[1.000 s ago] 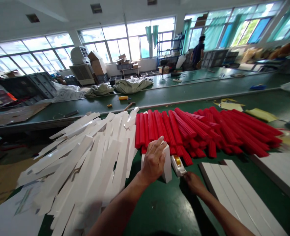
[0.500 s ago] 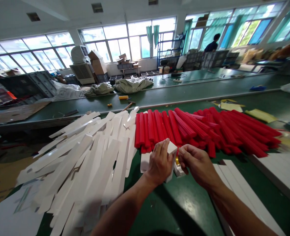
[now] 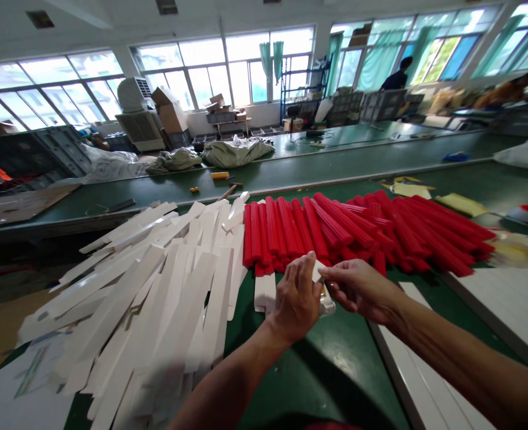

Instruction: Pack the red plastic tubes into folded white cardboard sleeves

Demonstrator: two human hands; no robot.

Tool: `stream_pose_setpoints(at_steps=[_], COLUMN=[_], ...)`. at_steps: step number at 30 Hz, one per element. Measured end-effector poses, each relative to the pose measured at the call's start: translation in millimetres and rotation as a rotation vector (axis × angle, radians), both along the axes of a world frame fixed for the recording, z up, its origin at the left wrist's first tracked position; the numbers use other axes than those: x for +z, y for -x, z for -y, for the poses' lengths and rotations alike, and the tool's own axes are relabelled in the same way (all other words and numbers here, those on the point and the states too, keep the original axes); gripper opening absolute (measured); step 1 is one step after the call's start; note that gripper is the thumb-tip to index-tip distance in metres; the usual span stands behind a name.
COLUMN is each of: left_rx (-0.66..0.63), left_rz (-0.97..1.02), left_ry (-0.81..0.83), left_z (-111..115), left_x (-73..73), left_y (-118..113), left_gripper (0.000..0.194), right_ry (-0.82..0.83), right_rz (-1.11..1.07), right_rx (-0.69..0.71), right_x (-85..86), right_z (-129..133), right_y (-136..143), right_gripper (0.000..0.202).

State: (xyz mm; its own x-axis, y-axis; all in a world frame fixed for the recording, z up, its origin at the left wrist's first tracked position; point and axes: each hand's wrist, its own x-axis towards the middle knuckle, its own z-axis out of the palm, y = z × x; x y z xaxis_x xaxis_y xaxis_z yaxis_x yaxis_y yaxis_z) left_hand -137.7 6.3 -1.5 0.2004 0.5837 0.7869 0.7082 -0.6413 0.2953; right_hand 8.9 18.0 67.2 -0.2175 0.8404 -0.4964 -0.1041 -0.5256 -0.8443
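My left hand (image 3: pixel 296 294) is wrapped round a small white box (image 3: pixel 318 272), whose end shows above the fingers. My right hand (image 3: pixel 358 289) pinches at the box's edge from the right, thumb and forefinger together. Just below and between the hands lies a clear plastic item (image 3: pixel 327 304) with a yellow part, mostly hidden. Behind the hands lies a row of red ribbed tubes (image 3: pixel 286 230). Flat white cartons (image 3: pixel 174 298) are heaped on the left of the green table (image 3: pixel 291 382). Another white carton (image 3: pixel 264 291) lies left of my left hand.
Long white boxes (image 3: pixel 418 352) line the table's right side. Farther back are a yellow-handled tool (image 3: pixel 220 175), yellow sheets (image 3: pixel 461 204) and grey-green sacks (image 3: pixel 235 152). A person (image 3: pixel 396 77) is by grey crates in the background; another bends at the far right.
My right hand has moved in against the top edge of the white box. My left hand still holds the box. The whole view has shifted slightly.
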Motion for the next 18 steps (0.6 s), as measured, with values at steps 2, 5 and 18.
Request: stream_pose_setpoints(at_steps=[2, 5, 18], left_rx=[-0.065, -0.124, -0.182], left_rz=[-0.007, 0.009, 0.044], left_ry=[0.059, 0.156, 0.24], left_z=[0, 0, -10], left_x=[4.6, 11.9, 14.6], left_y=[4, 10, 26], left_gripper=[0.05, 0.042, 0.054], right_ry=[-0.035, -0.182, -0.896], right_rz=[0.009, -0.017, 0.841], right_rx=[0.015, -0.045, -0.234], right_x=[-1.2, -15.6, -149.5], right_z=[1, 6, 4], right_y=[-1, 5, 22], right_gripper=[0.046, 0.049, 0.035])
